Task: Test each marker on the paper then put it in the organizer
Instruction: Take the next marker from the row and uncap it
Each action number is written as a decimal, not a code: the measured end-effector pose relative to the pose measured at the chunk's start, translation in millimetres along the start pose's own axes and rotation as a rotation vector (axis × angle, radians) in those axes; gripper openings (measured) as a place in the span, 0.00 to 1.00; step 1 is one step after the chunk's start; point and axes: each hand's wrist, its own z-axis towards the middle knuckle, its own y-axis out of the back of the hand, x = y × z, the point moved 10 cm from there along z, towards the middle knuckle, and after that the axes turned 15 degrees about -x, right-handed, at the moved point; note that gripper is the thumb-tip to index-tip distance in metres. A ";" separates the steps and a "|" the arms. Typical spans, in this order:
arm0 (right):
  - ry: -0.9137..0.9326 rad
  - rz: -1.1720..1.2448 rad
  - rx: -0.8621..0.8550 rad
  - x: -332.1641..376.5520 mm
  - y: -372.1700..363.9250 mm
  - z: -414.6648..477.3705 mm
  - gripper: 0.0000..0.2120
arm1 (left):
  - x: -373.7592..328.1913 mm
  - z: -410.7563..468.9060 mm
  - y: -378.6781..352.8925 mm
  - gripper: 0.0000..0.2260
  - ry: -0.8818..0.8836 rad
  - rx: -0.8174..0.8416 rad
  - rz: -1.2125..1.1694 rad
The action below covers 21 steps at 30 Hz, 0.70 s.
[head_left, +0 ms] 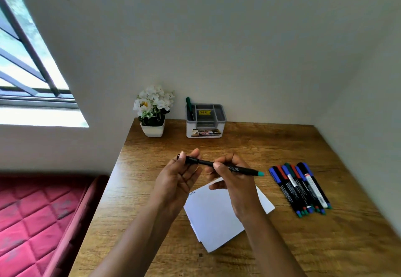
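Left hand (178,179) is pinching the cap end of a black marker (238,169) while right hand (234,181) is gripping its barrel above the paper (217,216); more markers (301,187) are lying alongside.

wooden desk (271,146) against white wall (217,38), bright barred window (28,66) left, red quilted mattress (32,222) below.

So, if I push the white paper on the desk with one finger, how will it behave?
It would probably slide easily: the paper lies flat on the smooth wooden desk. It looks like several loose sheets, offset at the near corner, so they may fan apart. Lifted by one corner, it would likely droop.
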 end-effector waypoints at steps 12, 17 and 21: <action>0.060 0.003 -0.057 6.6 -8.1 0.3 0.06 | 2.1 -10.9 -32.6 0.06 0.031 0.111 -0.004; 0.047 0.102 0.044 19.2 -11.2 2.9 0.06 | -6.7 -11.6 -39.3 0.06 -0.011 0.184 0.012; -0.084 0.162 0.325 18.3 -12.4 2.9 0.08 | -19.3 -11.3 -39.2 0.06 -0.087 0.223 0.021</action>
